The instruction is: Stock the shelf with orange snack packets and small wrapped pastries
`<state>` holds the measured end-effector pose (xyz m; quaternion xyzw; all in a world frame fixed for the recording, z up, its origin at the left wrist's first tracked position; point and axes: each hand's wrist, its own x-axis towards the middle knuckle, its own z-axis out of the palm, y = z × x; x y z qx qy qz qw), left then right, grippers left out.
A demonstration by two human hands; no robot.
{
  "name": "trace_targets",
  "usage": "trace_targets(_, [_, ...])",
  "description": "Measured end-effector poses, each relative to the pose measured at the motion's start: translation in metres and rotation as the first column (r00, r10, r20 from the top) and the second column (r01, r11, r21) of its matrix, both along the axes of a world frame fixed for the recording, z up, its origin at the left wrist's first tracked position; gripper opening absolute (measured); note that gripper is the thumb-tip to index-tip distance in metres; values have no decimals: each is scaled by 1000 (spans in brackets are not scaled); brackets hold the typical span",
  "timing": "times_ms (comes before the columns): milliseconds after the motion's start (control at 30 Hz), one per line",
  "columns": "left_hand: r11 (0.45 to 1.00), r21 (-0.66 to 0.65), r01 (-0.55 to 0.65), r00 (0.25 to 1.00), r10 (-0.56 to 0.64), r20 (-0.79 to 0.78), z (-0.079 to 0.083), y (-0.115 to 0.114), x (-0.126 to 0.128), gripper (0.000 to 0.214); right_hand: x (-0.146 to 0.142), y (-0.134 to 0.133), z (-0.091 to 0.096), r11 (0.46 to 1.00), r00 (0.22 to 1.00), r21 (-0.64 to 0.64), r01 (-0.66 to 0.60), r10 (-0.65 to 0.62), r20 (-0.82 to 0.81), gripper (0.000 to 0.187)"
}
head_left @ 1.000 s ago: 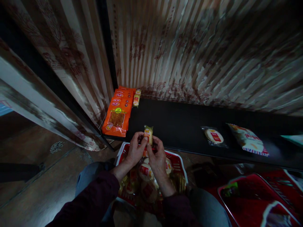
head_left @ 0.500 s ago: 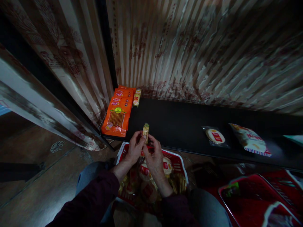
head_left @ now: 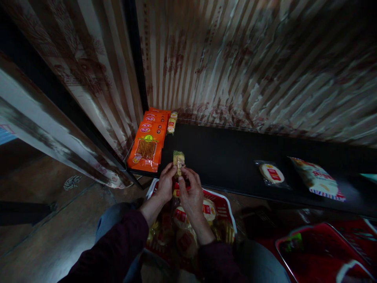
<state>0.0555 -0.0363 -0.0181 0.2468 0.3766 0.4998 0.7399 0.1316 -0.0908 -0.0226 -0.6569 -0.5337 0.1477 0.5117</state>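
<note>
Between both hands, just above the front edge of the black shelf [head_left: 218, 149], stands a small clear-wrapped snack pack [head_left: 178, 160] with pale yellow contents. My left hand [head_left: 166, 182] grips its left side with thumb and fingers. From the right, my right hand [head_left: 191, 192] pinches its lower part. Below the hands sits a red basket with a white rim [head_left: 226, 204], holding several round, pale packaged cakes [head_left: 185, 240] with red labels. Orange snack bags [head_left: 146, 143] lie overlapped at the shelf's left end, and another small yellow pack [head_left: 172, 123] is beside them.
Farther right on the shelf lie a round wrapped cake [head_left: 271, 173] and a white snack bag [head_left: 319, 179]. Red baskets [head_left: 321, 251] stand on the floor at lower right. A dark upright post [head_left: 136, 55] and patterned curtain [head_left: 235, 59] border the shelf.
The snack pack has turned from a narrow edge to show its broader face, shifting slightly left. Both hands still hold it. The camera view has moved a little.
</note>
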Motion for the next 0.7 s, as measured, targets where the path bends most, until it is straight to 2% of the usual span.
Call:
trace_targets(100, [997,65,-39,996,45,-82,1,5,3,35,2,6,4,999,1000,-44,-15,15,0,34])
trace_targets(167, [986,155,-66,979,94,-180,1,8,5,31,2,10,6,996,1000,-82,-18,16,-26,39])
trace_targets(333, [925,374,-65,892,222,-394,0,13,7,21,0,18,6,989,990,-142,-26,6,-139,47])
trace_targets(467, [906,424,-22,860,233,-455,-1,13,5,15,-2,24,5,989,984,-146,-22,-4,-176,49])
trace_targets(700, [842,540,-15,784,345,-516,-4,11,8,26,1,41,-3,990,976,-131,53,-80,-205,50])
